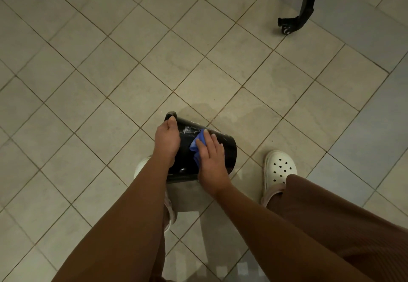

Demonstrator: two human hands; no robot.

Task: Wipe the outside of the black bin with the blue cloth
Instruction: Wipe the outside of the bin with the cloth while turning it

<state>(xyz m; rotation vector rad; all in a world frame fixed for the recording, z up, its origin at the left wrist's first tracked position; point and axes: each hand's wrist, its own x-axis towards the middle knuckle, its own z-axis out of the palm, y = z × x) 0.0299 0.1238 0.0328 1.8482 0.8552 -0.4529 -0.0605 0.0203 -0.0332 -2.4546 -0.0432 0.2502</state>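
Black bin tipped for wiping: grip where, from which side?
Likely the lipped edge at the far-left end of the black bin, from the left, as the left hand does: the lip gives purchase and leaves the wall free for the blue cloth under the right hand.

The black bin (228,151) sits in the lower centre of the frame, glossy and round, tipped onto its side with its rim toward the upper left and its other end toward the right. My left hand (166,140) grips it at the rim end, and whitish smears show on its upper side. The blue cloth (197,147) is bunched against the bin's wall, pressed there under the flat fingers of my right hand (212,160).
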